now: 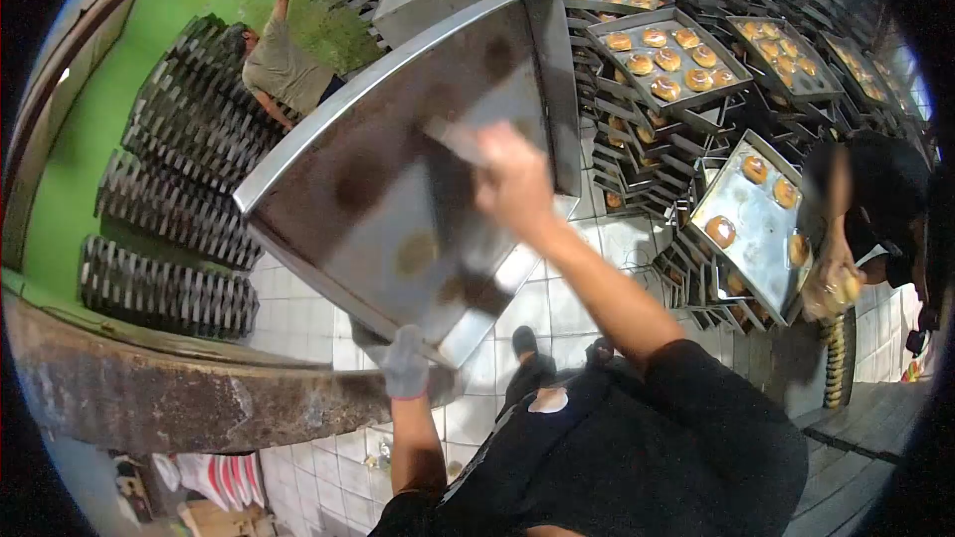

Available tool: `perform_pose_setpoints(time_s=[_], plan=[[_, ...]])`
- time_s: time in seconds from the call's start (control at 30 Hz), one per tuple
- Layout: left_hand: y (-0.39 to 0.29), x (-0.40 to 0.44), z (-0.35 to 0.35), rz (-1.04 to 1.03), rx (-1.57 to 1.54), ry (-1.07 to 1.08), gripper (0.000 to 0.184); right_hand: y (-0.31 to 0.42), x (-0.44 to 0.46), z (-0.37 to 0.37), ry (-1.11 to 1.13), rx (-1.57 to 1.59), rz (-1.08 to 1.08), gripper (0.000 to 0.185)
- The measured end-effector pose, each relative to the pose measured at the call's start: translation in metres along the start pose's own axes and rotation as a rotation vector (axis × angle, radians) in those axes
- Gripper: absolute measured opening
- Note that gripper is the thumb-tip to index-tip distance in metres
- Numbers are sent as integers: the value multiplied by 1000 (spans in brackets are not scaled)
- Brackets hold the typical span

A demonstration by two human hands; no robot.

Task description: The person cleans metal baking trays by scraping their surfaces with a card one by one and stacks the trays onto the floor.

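Observation:
A large metal baking tray [348,259], its inside marked with round brown stains, is tilted up in front of me. My left hand [405,368], in a grey glove, grips the tray's lower edge near the corner. Inside the tray, my bare right hand [512,184] is closed around a flat, pale scraper [455,140]. The hand and scraper are smeared by motion, so I cannot tell whether the blade touches the metal.
Trays of glazed buns [668,58] stand on stacks at the right. A co-worker [880,199] there holds a bun above a tray [761,229]. Another person [288,70] stands near stacked trays [199,139] at the left. A worn ledge [199,388] crosses the lower left.

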State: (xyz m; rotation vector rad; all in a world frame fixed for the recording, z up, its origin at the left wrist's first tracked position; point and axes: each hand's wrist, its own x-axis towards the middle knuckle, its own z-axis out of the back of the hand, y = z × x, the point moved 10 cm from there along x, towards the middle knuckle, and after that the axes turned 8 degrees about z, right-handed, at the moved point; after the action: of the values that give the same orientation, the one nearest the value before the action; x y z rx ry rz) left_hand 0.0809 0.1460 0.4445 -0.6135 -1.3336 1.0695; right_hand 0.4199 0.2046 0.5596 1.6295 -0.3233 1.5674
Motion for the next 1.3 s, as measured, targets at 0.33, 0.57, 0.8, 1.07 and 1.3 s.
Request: perform_pose_setpoints(time_s=[0.33,0.57,0.8,1.07,1.3], plan=[[19,46,-32,241,-310,-102,93,-47,-53,-35,111,145,-159,39],[-35,66,-179,-431,544,633,77,-249,-175,-31,-124,304,-963,35],[77,134,-205,-351,232,591,77,-355,-286,-84,-114,270,-1255,38],[578,80,-136,859,-69,167,44,-383,-458,-210,23,84,-1540,44],[870,-11,-162,1513,-594,-387,34,-406,-650,-248,-305,269,-1666,35]])
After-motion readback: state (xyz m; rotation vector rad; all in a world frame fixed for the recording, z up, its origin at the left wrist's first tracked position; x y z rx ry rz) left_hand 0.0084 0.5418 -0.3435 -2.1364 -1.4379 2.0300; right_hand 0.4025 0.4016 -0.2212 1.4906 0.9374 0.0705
